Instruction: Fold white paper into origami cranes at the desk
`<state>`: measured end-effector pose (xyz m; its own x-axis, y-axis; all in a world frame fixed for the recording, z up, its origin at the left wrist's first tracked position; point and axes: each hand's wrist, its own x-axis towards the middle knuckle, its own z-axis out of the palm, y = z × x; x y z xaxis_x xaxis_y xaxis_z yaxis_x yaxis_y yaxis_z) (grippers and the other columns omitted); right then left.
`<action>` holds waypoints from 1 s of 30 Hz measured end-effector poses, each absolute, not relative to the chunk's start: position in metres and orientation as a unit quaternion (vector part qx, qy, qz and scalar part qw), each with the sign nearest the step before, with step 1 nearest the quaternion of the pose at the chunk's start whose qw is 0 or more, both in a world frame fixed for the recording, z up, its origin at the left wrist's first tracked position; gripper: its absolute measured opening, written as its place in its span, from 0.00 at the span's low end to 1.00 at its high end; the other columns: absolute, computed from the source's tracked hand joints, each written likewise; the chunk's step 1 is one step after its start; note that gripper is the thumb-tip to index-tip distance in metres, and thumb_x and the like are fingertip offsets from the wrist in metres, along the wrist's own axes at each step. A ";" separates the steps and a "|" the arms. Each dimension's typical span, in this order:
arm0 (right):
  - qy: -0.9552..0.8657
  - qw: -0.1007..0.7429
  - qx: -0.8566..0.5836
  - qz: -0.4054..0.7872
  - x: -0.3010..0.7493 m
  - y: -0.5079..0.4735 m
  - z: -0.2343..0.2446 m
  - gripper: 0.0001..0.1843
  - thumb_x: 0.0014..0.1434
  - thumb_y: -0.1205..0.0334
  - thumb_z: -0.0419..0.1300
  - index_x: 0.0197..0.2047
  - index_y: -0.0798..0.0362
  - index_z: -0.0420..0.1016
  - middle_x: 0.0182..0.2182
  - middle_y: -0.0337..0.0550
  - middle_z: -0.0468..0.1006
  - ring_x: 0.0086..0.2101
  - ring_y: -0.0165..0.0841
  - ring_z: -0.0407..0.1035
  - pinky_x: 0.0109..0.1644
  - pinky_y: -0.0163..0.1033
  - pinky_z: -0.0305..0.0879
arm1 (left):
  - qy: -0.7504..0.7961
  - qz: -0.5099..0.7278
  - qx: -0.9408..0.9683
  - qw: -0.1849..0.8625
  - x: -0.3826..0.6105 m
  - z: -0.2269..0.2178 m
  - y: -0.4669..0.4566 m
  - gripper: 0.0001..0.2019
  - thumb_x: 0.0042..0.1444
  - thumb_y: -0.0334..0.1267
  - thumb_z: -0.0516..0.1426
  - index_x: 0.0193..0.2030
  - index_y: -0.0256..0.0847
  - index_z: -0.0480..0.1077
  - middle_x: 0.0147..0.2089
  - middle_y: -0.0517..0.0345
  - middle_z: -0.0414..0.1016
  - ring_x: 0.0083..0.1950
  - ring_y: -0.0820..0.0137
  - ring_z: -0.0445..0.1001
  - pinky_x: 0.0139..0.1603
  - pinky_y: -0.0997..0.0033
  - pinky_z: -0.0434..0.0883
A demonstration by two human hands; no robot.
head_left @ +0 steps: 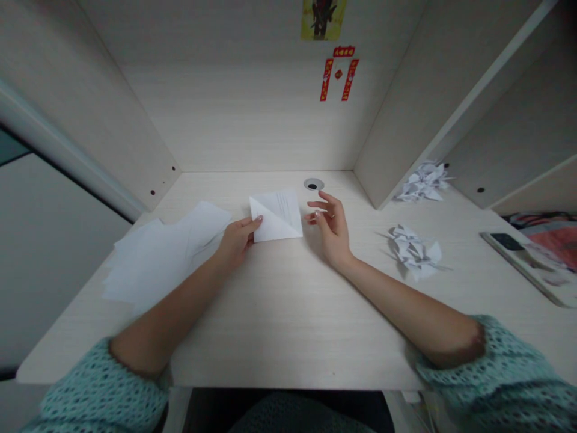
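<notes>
My left hand (241, 236) pinches the left edge of a small white sheet of paper (282, 216), thumb on top and fingers underneath. The sheet has a diagonal fold across it, and lines of print show on its upper right part. To the right of the sheet, my right hand (331, 228) is raised a little with fingers curved and apart, touching nothing. A spread of loose white paper sheets (157, 255) lies on the desk left of my left hand, partly behind my forearm.
Folded white paper pieces (415, 252) are heaped on the desk at right, with another heap (424, 181) behind by the divider (406, 120). A phone (525, 264) lies at far right. A round cable hole (314, 184) is near the back wall, which bears red stickers (339, 74).
</notes>
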<state>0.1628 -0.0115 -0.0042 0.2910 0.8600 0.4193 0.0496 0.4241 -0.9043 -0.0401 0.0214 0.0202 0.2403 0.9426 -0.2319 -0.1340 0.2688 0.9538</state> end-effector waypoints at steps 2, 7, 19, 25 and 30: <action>-0.563 0.645 -0.435 0.278 0.164 -0.013 -0.004 0.19 0.60 0.58 0.54 0.55 0.43 0.63 0.54 0.48 0.68 0.40 0.34 0.71 0.46 0.44 0.69 | 0.456 0.416 0.440 0.652 -0.041 0.019 0.023 0.13 0.47 0.44 0.63 0.34 0.35 0.75 0.36 0.48 0.80 0.35 0.65 0.77 0.35 0.69 0.74; -0.650 0.577 -0.426 0.251 0.164 -0.016 -0.004 0.16 0.58 0.65 0.55 0.49 0.43 0.71 0.57 0.46 0.62 0.54 0.37 0.63 0.51 0.45 0.68 | 0.433 0.395 0.454 0.671 -0.039 0.023 0.022 0.17 0.49 0.44 0.62 0.42 0.34 0.76 0.42 0.46 0.80 0.38 0.65 0.77 0.38 0.69 0.74; -0.561 0.604 -0.418 0.382 0.161 -0.012 -0.006 0.09 0.44 0.55 0.70 0.24 0.50 0.77 0.33 0.41 0.79 0.38 0.36 0.72 0.48 0.45 0.66 | 0.428 0.337 0.448 0.709 -0.042 0.033 0.020 0.20 0.45 0.37 0.63 0.48 0.43 0.74 0.56 0.51 0.73 0.47 0.63 0.77 0.34 0.75 0.74; -0.424 0.623 -0.456 0.474 0.153 -0.014 -0.006 0.14 0.44 0.52 0.69 0.23 0.52 0.73 0.23 0.36 0.75 0.26 0.29 0.67 0.33 0.37 0.63 | 0.387 0.351 0.407 0.749 -0.038 0.030 0.015 0.15 0.47 0.39 0.58 0.43 0.37 0.74 0.51 0.46 0.76 0.49 0.57 0.76 0.47 0.61 0.74; -0.403 0.623 -0.450 0.497 0.148 -0.018 -0.003 0.16 0.42 0.51 0.70 0.25 0.52 0.71 0.23 0.36 0.75 0.27 0.30 0.68 0.33 0.37 0.64 | 0.417 0.374 0.422 0.713 -0.033 0.033 0.014 0.25 0.52 0.59 0.53 0.40 0.37 0.72 0.46 0.44 0.76 0.49 0.58 0.74 0.44 0.61 0.74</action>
<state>0.1476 -0.0183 -0.0032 0.1816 0.9819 0.0545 -0.2566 0.1008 -0.9612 -0.0334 0.0144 0.0327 0.3739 0.8845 -0.2790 -0.1813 0.3647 0.9133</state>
